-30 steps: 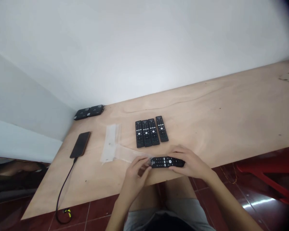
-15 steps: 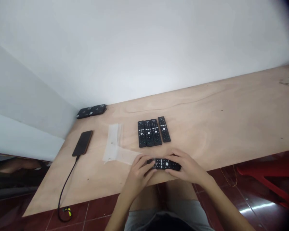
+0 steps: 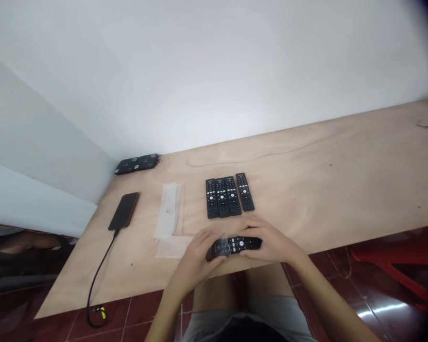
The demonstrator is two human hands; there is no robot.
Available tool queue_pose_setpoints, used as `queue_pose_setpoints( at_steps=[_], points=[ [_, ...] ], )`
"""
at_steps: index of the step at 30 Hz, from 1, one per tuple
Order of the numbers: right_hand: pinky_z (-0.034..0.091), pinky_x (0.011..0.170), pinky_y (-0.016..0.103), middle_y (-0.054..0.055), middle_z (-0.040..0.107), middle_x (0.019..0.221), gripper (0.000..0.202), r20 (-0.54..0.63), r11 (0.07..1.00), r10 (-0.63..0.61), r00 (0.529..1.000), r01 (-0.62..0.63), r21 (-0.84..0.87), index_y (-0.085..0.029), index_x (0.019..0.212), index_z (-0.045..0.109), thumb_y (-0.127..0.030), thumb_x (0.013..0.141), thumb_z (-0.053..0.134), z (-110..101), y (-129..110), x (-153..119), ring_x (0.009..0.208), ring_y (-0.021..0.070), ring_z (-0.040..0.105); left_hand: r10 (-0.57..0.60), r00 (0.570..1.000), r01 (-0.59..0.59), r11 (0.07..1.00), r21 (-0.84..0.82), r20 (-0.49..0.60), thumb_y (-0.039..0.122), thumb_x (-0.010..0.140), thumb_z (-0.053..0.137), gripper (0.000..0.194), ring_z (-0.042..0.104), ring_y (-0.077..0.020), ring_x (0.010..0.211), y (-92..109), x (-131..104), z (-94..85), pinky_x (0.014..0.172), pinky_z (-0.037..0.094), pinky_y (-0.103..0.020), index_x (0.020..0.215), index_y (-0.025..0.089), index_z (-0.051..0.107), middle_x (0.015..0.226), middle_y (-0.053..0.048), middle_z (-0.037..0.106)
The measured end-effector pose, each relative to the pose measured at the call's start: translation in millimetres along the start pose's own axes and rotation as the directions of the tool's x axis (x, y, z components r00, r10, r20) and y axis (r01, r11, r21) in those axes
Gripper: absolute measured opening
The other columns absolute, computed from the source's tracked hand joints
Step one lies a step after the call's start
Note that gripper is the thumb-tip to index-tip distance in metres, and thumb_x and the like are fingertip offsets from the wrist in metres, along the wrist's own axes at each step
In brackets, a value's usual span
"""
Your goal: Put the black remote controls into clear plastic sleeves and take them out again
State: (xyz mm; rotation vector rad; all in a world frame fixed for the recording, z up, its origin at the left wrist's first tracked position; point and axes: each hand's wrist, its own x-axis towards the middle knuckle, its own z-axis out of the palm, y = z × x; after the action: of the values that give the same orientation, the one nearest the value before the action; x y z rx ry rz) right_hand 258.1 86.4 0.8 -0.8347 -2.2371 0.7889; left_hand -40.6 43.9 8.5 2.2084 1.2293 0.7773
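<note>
Holding a slim black plastic remote control with white and dark buttons (image 3: pixel 249 243) crosswise between our two hands, we have it at the near edge of the table, buttons facing up; whether it touches the wood, we cannot tell. A clear, shiny plastic sleeve (image 3: pixel 222 247) covers its left end, while the right part is bare. Our left hand (image 3: pixel 202 251) is clamped on the sleeved end, thumb on the near side and fingers on the far side. Our right hand (image 3: pixel 266 240) is closed around the bare end in the same manner.

Just beyond our hands lie three matching black button-covered remotes in a tight row (image 3: pixel 222 197), side by side, with a fourth black remote (image 3: pixel 245 192) slightly apart on their right. Left of these, flat translucent plastic sleeves (image 3: pixel 167 213) overlap one another. Farther left we see a dark rectangular phone with a brownish edge (image 3: pixel 124 211), joined to a thin black cable (image 3: pixel 99 273) that hangs over the table's near edge. Two flat black square boxes (image 3: pixel 137 164) sit side by side in the far left corner of our pale wooden table (image 3: pixel 317 190), against the white wall (image 3: pixel 214 71).
</note>
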Motion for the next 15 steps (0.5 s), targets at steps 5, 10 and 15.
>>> queue_pose_setpoints(
  at_steps=[5,10,15],
  points=[
    [0.054,0.114,0.050,0.008,0.077,0.133,0.045,0.040,0.999,-0.035,0.999,0.034,0.034,-0.030,0.132,0.079,-0.036,0.090,0.091,15.5,-5.6,13.1,0.129,0.0323,0.068,0.068,0.997,-0.068,0.998,0.003,0.023,0.025,0.097,0.083,0.061,0.069,-0.0320,0.134,9.2,8.2,13.3,0.115,0.058,-0.055,0.153,0.033,0.062,0.142,-0.010,0.074],
    [0.055,0.115,0.051,0.010,0.073,0.137,0.048,0.021,0.999,0.032,0.999,-0.033,0.017,-0.031,0.139,0.074,-0.047,0.096,0.087,11.9,-6.2,6.3,0.130,0.0322,0.067,0.023,0.999,-0.024,0.999,0.025,0.028,0.028,0.091,0.089,0.071,0.068,-0.0333,0.133,10.3,7.3,4.1,0.112,0.060,-0.055,0.155,0.033,0.060,0.145,-0.011,0.071],
    [0.059,0.113,0.053,0.011,0.073,0.140,0.031,-0.203,0.963,0.256,0.945,-0.267,-0.026,-0.030,0.138,0.073,-0.040,0.111,0.062,-4.8,1.4,-29.4,0.130,0.0330,0.069,-0.037,0.999,0.035,0.997,0.074,0.034,0.027,0.089,0.091,0.073,0.068,-0.0331,0.132,2.7,-6.7,-13.2,0.112,0.060,-0.055,0.154,0.034,0.060,0.144,-0.010,0.070]
  ],
)
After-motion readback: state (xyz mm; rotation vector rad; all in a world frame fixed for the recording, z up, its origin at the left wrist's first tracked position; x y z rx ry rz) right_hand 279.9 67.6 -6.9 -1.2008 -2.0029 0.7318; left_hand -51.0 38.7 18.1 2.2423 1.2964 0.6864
